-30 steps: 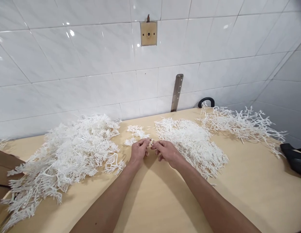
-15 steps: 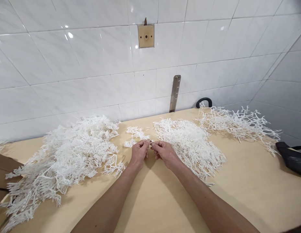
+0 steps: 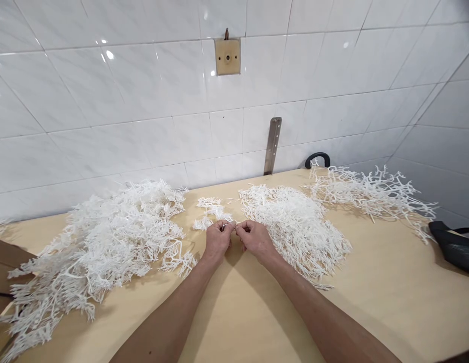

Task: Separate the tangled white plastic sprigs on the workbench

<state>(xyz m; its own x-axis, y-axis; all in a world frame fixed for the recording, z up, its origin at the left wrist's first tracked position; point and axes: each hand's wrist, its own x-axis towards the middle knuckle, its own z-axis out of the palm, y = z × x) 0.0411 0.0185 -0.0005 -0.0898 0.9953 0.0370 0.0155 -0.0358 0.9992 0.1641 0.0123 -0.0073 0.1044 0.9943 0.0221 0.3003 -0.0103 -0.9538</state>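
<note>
At left, a box (image 3: 5, 267) stands beside a big white pile (image 3: 121, 232) on the table (image 3: 234, 322), with small clumps (image 3: 213, 208) right of it. Near the clumps, the left hand (image 3: 218, 242) and right hand (image 3: 256, 239) nearly meet, thumbs and fingers pinched together; whether they hold a piece I cannot tell. Rightward lie a second pile (image 3: 294, 222), branching stems (image 3: 370, 191) and a black object (image 3: 455, 247).
</note>
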